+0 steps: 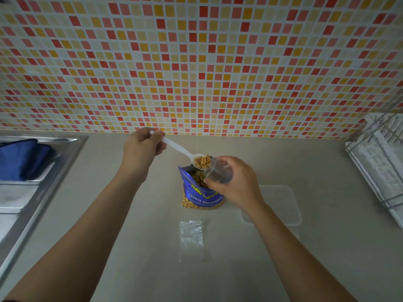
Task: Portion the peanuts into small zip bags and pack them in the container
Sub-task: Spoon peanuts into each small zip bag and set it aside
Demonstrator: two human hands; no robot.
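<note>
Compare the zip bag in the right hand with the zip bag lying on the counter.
Pose: the held bag is up over the peanut packet, gripped by the right hand; the spare bag lies flat on the counter, untouched, nearer the person.
Shape: the held bag is spread open, mouth toward the loaded spoon; the spare bag is pressed flat.
Shared: both small and clear, no peanuts visible in either.

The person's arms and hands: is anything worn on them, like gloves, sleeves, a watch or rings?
Nothing worn shows. The left hand and right hand are bare: no gloves, no visible ring. The left forearm and right forearm are bare to the frame's edge, with no sleeve, watch or bracelet.
</note>
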